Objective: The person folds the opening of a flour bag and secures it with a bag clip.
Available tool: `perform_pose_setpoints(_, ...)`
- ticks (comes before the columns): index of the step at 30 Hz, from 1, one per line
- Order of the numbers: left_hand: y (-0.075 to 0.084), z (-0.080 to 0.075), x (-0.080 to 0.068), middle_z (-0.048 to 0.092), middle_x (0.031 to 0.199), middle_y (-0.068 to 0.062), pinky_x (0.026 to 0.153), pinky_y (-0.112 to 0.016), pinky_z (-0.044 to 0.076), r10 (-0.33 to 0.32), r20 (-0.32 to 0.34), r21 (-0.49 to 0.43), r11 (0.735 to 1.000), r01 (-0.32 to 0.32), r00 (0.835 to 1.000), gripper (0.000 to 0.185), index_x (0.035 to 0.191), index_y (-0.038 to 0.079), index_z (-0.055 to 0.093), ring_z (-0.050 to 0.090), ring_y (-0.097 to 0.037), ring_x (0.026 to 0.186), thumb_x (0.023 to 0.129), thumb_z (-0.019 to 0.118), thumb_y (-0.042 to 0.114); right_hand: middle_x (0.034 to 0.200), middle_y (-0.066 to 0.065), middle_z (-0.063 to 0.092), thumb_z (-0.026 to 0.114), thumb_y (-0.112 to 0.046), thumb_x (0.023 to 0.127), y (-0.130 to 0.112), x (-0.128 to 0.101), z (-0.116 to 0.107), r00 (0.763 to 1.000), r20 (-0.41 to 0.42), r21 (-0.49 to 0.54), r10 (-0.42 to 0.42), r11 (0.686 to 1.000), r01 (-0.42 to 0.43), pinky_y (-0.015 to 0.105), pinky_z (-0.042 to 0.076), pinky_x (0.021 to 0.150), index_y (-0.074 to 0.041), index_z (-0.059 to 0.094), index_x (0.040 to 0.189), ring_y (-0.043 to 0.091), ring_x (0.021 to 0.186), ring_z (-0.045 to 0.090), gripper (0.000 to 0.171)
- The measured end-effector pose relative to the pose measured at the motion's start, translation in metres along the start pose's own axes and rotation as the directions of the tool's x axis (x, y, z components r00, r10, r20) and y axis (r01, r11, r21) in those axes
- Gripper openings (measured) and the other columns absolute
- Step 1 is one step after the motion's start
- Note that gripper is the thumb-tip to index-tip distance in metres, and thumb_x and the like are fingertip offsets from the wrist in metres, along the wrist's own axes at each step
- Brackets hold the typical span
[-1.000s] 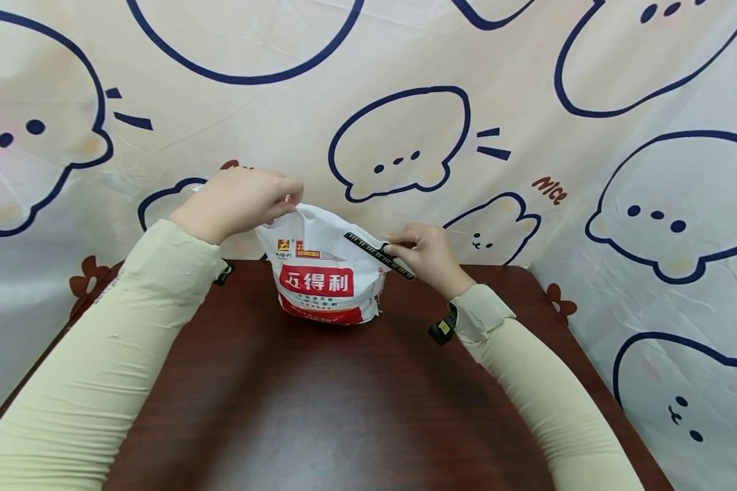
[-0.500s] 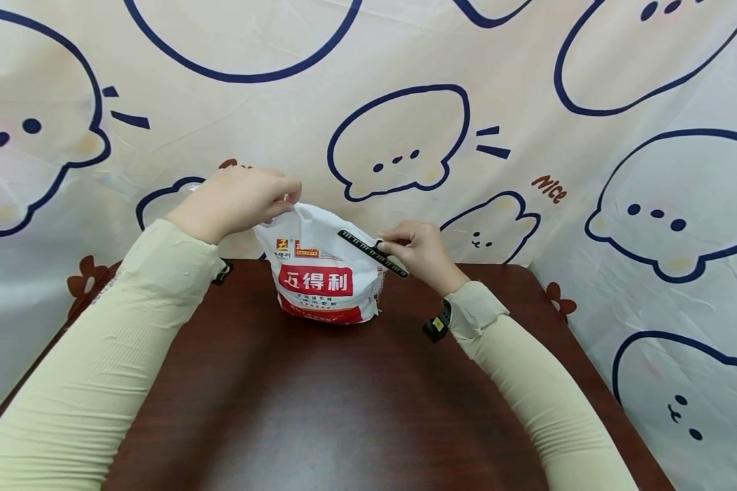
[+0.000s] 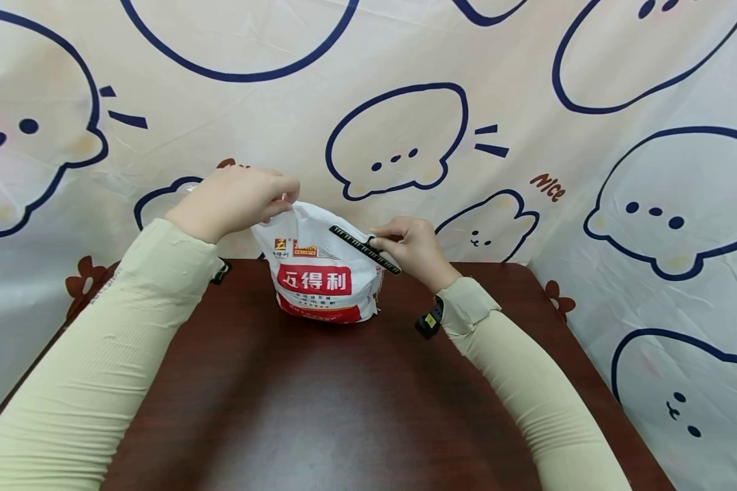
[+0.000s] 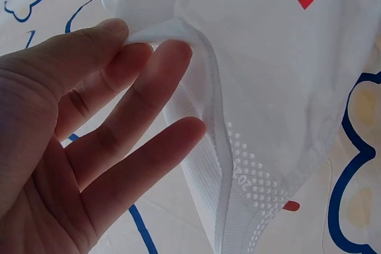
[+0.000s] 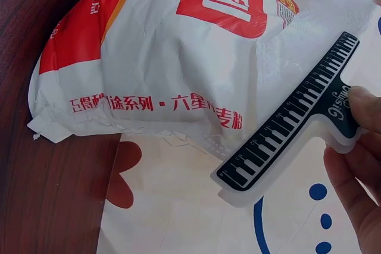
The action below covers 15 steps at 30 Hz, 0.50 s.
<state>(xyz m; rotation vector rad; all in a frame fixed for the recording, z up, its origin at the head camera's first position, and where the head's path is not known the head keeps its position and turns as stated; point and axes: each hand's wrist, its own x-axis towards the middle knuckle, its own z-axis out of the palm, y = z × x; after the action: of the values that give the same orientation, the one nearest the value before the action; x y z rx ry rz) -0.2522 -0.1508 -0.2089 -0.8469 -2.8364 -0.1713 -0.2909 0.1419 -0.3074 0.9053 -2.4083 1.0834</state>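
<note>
a white and red bag [image 3: 322,273] is stood at the far middle of the table [image 3: 319,402], toward 12 o'clock. its top edge is pinched between thumb and fingers of the left hand [image 3: 236,199]. a black clip [image 3: 364,249] is pinched at its tab by the right hand [image 3: 414,249], at the bag's 2 o'clock.

Both arms covered wrist to upper arm in close-fitting, finely ribbed sleeves, pale yellowish-beige; fabric shows light creasing near the elbows. Left sleeve [image 3: 98,354], right sleeve [image 3: 528,382]. Cuffs end at the wrists, leaving both hands bare: left hand [image 3: 233,201], right hand [image 3: 411,249]. A small black device sits at each wrist below the cuff; the right one [image 3: 428,320] carries a yellow mark.
</note>
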Motion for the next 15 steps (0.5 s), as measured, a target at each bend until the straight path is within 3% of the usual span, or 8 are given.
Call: perform_pose_setpoints(15, 0.001, -0.0005, 0.0013, 0.066, 0.094, -0.009, 0.07, -0.041, 0.055, -0.006, 0.012, -0.025, 1.0, 0.007, 1.0, 0.005, 0.104, 0.009, 0.062, 0.063, -0.024, 0.077, 0.099, 0.063, 0.009, 0.09, 0.011, 0.075, 0.079, -0.001, 0.086, -0.0087, 0.007, 0.0084, 0.999, -0.034, 0.052, -0.016, 0.998, 0.017, 0.031, 0.059, 0.071, 0.0, 0.08, 0.1, 0.019, 0.08, 0.069, 0.014)
